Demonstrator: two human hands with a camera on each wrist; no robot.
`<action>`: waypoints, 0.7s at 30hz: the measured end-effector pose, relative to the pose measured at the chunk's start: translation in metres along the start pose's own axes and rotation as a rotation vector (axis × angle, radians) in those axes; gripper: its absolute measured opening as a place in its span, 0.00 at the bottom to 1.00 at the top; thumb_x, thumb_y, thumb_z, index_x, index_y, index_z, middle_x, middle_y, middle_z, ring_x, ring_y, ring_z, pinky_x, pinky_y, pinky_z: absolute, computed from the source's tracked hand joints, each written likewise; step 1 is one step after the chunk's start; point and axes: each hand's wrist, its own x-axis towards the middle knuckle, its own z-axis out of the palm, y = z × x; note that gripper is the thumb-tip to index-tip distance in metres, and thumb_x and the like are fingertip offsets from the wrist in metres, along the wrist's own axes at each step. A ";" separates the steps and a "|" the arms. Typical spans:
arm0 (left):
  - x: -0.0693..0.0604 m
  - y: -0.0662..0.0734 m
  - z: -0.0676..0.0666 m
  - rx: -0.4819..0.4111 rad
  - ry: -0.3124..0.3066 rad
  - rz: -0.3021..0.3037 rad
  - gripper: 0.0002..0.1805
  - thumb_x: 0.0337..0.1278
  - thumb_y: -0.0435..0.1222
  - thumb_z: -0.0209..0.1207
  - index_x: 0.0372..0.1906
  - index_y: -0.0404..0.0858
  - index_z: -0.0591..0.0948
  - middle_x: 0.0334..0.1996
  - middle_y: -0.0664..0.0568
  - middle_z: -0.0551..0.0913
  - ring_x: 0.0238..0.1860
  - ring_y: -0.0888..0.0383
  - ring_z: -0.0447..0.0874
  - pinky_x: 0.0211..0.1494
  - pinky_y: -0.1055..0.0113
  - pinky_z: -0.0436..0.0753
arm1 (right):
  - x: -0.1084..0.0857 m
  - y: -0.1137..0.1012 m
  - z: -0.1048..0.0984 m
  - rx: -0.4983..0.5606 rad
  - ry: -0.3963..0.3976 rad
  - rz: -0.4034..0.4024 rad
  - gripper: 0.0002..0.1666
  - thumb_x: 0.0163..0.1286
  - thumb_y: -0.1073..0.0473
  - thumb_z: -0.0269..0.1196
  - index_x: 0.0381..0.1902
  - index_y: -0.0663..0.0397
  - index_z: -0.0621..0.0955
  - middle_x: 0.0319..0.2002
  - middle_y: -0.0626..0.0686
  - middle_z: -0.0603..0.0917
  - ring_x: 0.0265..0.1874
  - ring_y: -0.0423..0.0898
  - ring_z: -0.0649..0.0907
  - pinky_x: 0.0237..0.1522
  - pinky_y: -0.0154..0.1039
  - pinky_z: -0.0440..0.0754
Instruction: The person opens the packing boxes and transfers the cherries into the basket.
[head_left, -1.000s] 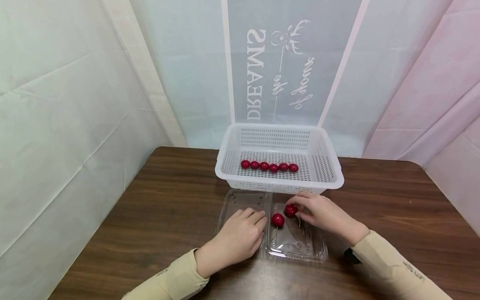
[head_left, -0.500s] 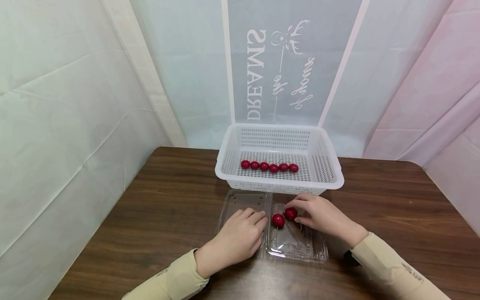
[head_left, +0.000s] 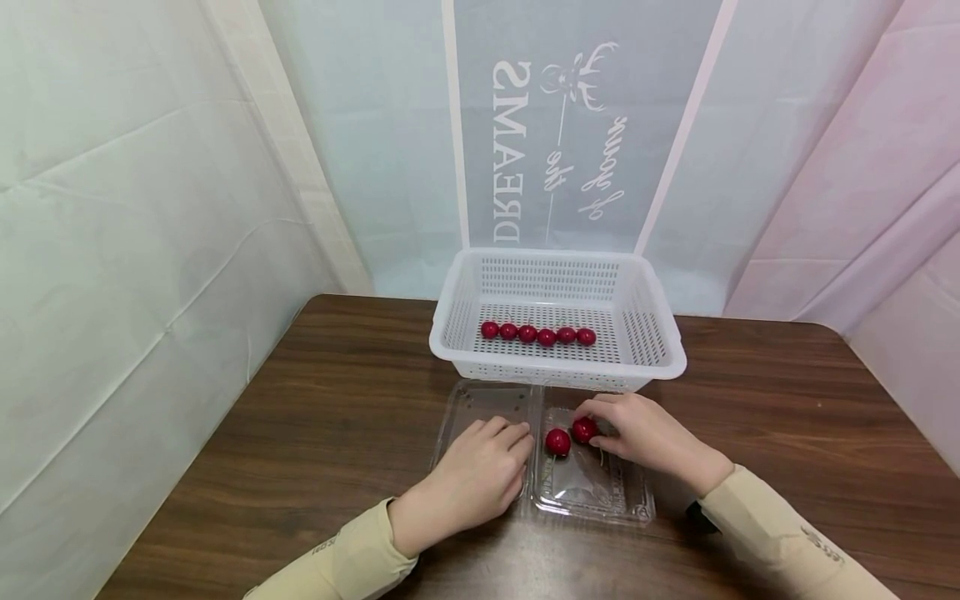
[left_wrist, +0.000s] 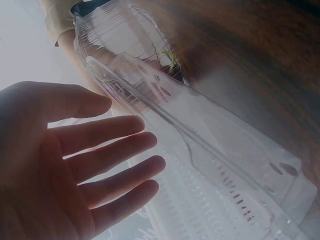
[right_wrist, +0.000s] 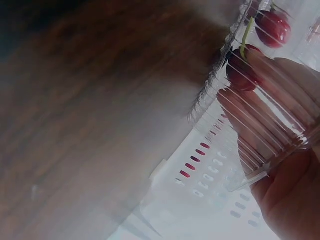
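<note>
A clear plastic clamshell box (head_left: 588,487) lies opened flat in the head view, its lid half (head_left: 480,398) to the left. My right hand (head_left: 648,437) reaches into the right half and pinches a red cherry (head_left: 584,430) with a stem. Just left of it sits another stemmed cherry (head_left: 558,442). The right wrist view shows the held cherry (right_wrist: 242,72) and fingers through the ribbed clear wall. My left hand (head_left: 483,471) rests over the lid half. In the left wrist view its fingers (left_wrist: 120,170) are loosely extended, holding nothing.
Behind the box stands a white perforated basket (head_left: 558,364) with several cherries (head_left: 528,334) lined up in a row on its floor. All stand on a dark brown wooden table (head_left: 330,400). Pale curtains (head_left: 375,150) hang around the back and sides.
My right hand has lowered the pinched cherry slightly and drawn it a little toward me, beside the other cherry. The left hand stays in place.
</note>
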 end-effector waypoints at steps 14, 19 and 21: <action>0.000 0.000 -0.002 -0.004 0.002 0.002 0.15 0.54 0.41 0.56 0.46 0.41 0.82 0.48 0.52 0.83 0.46 0.57 0.78 0.41 0.66 0.76 | 0.001 0.000 0.002 0.031 -0.038 0.000 0.19 0.52 0.58 0.72 0.42 0.47 0.81 0.37 0.42 0.82 0.33 0.37 0.81 0.37 0.37 0.81; 0.000 0.000 -0.002 -0.005 0.006 -0.003 0.15 0.55 0.40 0.55 0.46 0.41 0.82 0.48 0.53 0.83 0.46 0.57 0.78 0.41 0.65 0.76 | 0.001 0.000 -0.001 0.023 -0.041 -0.012 0.19 0.51 0.57 0.73 0.42 0.47 0.81 0.36 0.42 0.81 0.32 0.36 0.80 0.35 0.35 0.80; 0.000 0.000 -0.002 -0.003 0.006 -0.004 0.15 0.55 0.41 0.55 0.46 0.41 0.82 0.48 0.53 0.83 0.46 0.57 0.78 0.41 0.65 0.76 | 0.002 0.001 -0.002 0.024 -0.035 -0.029 0.19 0.51 0.57 0.73 0.41 0.47 0.81 0.35 0.42 0.81 0.32 0.36 0.80 0.35 0.35 0.80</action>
